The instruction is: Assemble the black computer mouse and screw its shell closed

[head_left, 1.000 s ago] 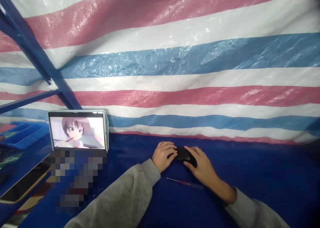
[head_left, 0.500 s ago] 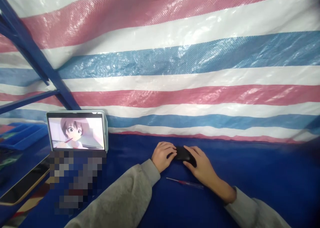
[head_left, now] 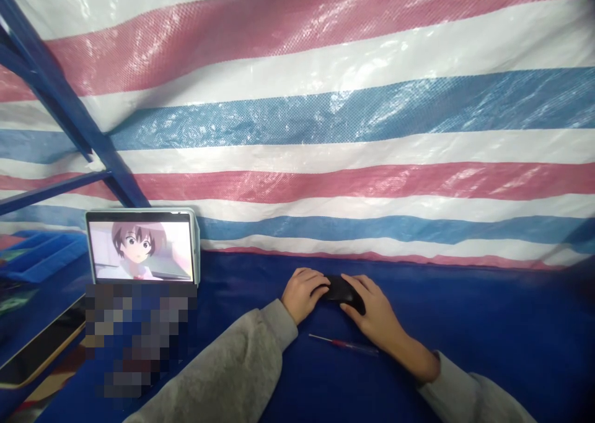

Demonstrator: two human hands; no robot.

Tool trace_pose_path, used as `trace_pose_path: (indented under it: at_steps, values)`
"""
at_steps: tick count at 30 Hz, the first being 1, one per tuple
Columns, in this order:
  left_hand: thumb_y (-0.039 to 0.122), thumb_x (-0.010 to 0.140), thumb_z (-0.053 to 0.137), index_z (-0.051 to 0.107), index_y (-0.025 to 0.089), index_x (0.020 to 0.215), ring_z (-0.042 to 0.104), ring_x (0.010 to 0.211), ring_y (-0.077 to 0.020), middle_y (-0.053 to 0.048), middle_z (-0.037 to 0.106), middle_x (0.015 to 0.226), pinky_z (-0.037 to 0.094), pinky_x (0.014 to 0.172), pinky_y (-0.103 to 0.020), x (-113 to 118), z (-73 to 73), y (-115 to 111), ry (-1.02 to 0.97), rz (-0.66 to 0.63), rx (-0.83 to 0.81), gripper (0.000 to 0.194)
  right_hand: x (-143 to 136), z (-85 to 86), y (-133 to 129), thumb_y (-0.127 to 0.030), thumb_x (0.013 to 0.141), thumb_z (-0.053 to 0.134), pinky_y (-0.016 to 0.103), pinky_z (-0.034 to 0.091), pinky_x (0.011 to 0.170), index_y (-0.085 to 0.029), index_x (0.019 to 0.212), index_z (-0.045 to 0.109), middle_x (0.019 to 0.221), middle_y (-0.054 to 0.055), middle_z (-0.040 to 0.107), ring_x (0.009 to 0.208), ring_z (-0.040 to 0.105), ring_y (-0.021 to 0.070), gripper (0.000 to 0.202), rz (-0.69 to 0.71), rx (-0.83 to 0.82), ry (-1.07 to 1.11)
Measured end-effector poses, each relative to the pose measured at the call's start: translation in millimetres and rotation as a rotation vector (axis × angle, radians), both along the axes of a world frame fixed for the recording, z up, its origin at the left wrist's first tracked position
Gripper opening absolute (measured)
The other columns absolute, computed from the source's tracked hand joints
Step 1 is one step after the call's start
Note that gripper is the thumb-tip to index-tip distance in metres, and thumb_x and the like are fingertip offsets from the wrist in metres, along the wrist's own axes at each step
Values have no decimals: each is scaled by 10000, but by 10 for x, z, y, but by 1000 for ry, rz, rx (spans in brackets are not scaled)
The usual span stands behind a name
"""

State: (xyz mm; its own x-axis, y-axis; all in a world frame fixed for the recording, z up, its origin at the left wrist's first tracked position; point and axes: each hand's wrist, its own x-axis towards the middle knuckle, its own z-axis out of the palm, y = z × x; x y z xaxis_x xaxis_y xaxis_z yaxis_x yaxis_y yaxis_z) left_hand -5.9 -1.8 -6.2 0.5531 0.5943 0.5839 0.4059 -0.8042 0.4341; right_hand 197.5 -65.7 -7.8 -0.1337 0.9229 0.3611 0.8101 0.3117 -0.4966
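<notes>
A smooth, rounded black object that looks like a computer mouse [head_left: 341, 290] rests at the blue tabletop, between my two hands. My left hand [head_left: 304, 292] has its fingers curled over the mouse's left end. On the other end, my right hand [head_left: 372, 305] grips with the thumb at the near side and the fingers at the far side. The mouse's ends and underside are hidden by my hands and the angle. Just in front of it, nearer to me, lies a thin screwdriver [head_left: 344, 344] with a red and clear handle, its tip pointing left.
A tablet [head_left: 142, 249] playing a cartoon stands at the left. A phone [head_left: 44, 344] lies at the lower left, beside a pixelated patch. Behind the tablet is a blue compartment tray [head_left: 51, 259]. Striped plastic sheeting [head_left: 353, 181] hangs along the table's back, with a blue frame [head_left: 69, 107] at left.
The whole view has shifted slightly, so things sit a little lower. Both hands keep their hold on the mouse. The picture on the tablet has changed.
</notes>
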Motion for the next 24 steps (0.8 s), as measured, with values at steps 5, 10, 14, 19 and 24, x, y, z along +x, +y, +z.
trace_pose_path:
  at_steps: [5, 10, 14, 19, 24]
  values:
    - [298, 934, 524, 640, 203, 1064, 620, 976, -194, -56, 679, 1029, 435, 920, -370, -3, 69, -53, 53, -17, -7, 198, 13, -11, 4, -335, 821, 568, 424, 463, 915, -226, 1292, 519, 1159, 98, 580, 1047, 558, 258, 486, -2, 8, 8]
    - [344, 813, 669, 589, 208, 1183, 573, 1043, -243, -74, 619, 1150, 430, 930, -402, -19, 140, -91, 135, -47, -54, 402, 16, -43, 6, -355, 826, 569, 449, 433, 966, -244, 1343, 458, 1203, 92, 566, 1109, 537, 265, 541, -7, -15, 29]
    - [324, 817, 653, 585, 201, 1190, 576, 1029, -255, -85, 615, 1159, 438, 914, -412, -17, 132, -87, 145, -24, -81, 399, 10, -47, 6, -356, 837, 556, 444, 428, 985, -253, 1417, 346, 1245, 90, 544, 1138, 528, 255, 626, -10, -33, 73]
    - [361, 903, 549, 585, 202, 1175, 598, 997, -237, -75, 652, 1109, 446, 906, -395, -22, 106, -73, 81, 27, -100, 317, 15, -7, 9, -356, 874, 504, 416, 427, 1009, -252, 1445, 294, 1328, 104, 479, 1200, 502, 239, 617, 28, 10, 159]
    - [365, 986, 396, 591, 220, 1166, 631, 913, -201, -51, 692, 1015, 466, 875, -365, -29, 110, -45, 40, 181, -129, 303, 14, 17, 5, -343, 895, 464, 415, 457, 979, -222, 1399, 377, 1252, 107, 575, 1114, 583, 229, 526, 7, 8, 218]
